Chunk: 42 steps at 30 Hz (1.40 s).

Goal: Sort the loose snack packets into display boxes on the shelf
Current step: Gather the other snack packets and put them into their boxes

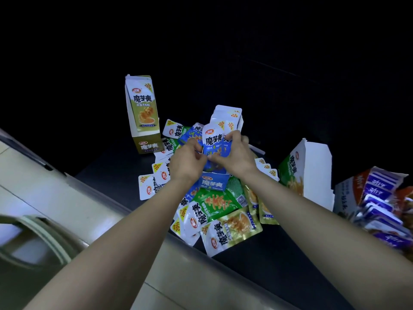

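The dark shelf [257, 271] runs from the near right toward the far left, and its far part is lost in black shadow. A pale front edge [196, 271] borders it. At the left is a beige tiled floor [22, 171], with a blurred, rounded grey object [38, 233] in the near left corner. The light is dim.

A dark shelf [270, 267] carries a sprawling heap of loose packets [214, 205] in green, blue and olive, and the nearest ones reach its front edge. An olive box [143, 115] stands upright at the back left. A blue box [213, 184] sits amid the heap. To the right a green box [306, 173] leans open, with a carton of purple packs [380, 209] just beside it.
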Tool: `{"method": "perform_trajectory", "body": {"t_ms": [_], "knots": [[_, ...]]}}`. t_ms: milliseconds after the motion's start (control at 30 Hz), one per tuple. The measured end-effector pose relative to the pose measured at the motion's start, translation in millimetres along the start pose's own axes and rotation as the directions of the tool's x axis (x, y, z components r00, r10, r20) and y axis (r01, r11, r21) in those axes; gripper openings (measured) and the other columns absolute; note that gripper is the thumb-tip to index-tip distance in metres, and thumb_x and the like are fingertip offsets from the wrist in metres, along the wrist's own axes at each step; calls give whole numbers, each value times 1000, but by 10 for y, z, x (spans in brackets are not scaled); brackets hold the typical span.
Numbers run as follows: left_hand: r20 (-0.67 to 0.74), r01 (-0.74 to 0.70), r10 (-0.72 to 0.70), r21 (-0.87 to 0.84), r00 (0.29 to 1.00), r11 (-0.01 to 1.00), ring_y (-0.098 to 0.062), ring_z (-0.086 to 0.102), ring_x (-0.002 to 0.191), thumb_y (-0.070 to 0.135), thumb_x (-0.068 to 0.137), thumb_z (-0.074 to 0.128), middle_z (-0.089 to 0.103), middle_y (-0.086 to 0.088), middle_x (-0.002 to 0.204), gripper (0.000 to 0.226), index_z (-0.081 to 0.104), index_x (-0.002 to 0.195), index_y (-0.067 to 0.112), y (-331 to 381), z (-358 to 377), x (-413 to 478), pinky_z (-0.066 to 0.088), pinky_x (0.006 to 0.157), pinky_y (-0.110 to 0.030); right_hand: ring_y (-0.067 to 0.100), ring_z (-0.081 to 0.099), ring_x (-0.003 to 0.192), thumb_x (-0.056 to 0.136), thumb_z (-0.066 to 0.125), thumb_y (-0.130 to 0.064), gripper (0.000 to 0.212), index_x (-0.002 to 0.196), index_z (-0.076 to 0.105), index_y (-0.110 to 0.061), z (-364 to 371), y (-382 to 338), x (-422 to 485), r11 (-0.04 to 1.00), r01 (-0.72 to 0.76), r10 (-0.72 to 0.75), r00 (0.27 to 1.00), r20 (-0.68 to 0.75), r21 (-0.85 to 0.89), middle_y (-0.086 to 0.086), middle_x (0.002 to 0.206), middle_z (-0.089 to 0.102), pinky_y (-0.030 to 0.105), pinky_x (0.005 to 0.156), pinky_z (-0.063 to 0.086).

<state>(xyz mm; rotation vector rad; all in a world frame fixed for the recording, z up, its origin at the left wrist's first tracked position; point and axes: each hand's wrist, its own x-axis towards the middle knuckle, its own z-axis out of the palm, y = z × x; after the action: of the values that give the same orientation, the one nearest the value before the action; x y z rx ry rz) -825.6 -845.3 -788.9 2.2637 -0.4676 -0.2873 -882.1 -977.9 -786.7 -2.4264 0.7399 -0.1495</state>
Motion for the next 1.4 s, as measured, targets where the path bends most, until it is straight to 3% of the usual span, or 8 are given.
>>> {"method": "perform_trajectory", "body": {"t_ms": [333, 500, 667, 800, 900, 1000, 1167, 1400], "knots": [[148, 34, 1, -235, 989, 971, -22, 57, 64, 16, 94, 62, 54, 3, 89, 12, 54, 100, 10, -12, -90, -61, 59, 61, -42, 18, 51, 74, 85, 70, -43, 42, 106, 42, -20, -17, 64, 32, 999, 41, -39, 991, -126, 15, 2, 111, 49, 27, 56, 33], [126, -24, 52, -213, 991, 977, -22, 62, 79, 30, 92, 66, 59, 6, 87, 19, 57, 100, 15, -72, -75, -29, 55, 76, -46, 13, 44, 120, 90, 67, -37, 65, 143, 30, -33, -252, 235, -87, 958, 207, -216, 976, 25, 200, 1, 147, 31, 23, 80, 38], [-88, -188, 193, 66, 977, 980, -21, 57, 102, 39, 92, 61, 50, -4, 122, 29, 60, 111, 17, -119, -118, -16, 44, 70, -32, 19, 67, 96, 94, 62, -12, 80, 147, 10, -42, -275, 256, -193, 936, -63, -69, 932, 356, 347, -6, 119, 57, 45, 68, 61], [-315, -97, 209, 338, 926, 936, -31, 57, 101, 19, 92, 57, 39, -5, 145, 36, 51, 127, 14, -376, -372, 80, 37, 58, -34, 32, 66, 92, 97, 48, 1, 65, 146, 25, -34, -237, 179, -155, 942, -97, 11, 966, 259, 323, 4, 112, 57, 54, 64, 58], [-267, -32, 126, 331, 955, 943, -35, 62, 88, 19, 95, 55, 30, -6, 154, 52, 38, 144, 16, -611, -487, 192, 39, 58, -35, 50, 62, 93, 95, 46, 1, 65, 145, 29, -35, -196, 112, -88, 955, -45, 4, 990, 141, 295, 23, 111, 61, 64, 57, 51], [-185, 14, 39, 277, 982, 961, -38, 61, 94, 16, 96, 57, 40, -15, 139, 48, 44, 142, 11, -744, -525, 271, 43, 70, -40, 54, 59, 94, 95, 46, 0, 62, 146, 31, -32, -194, -12, -37, 954, -4, -12, 999, 51, 301, 30, 114, 59, 66, 55, 49], [-383, 206, -100, 246, 918, 947, -41, 58, 86, 16, 89, 67, 50, -17, 114, 19, 66, 104, 5, -873, -647, 250, 41, 71, -40, 51, 62, 88, 93, 48, -1, 63, 145, 33, -33, -249, -199, 31, 961, 36, -39, 999, 2, 274, 26, 113, 59, 63, 54, 51], [-443, 155, 29, 372, 896, 915, -40, 56, 77, 9, 86, 68, 50, -17, 104, 11, 67, 95, 2, -1151, -858, 154, 38, 62, -38, 45, 65, 77, 93, 47, -4, 63, 144, 32, -36, 101, -503, 91, 947, 107, -138, 987, 80, 304, 20, 107, 63, 57, 55, 52]]}}
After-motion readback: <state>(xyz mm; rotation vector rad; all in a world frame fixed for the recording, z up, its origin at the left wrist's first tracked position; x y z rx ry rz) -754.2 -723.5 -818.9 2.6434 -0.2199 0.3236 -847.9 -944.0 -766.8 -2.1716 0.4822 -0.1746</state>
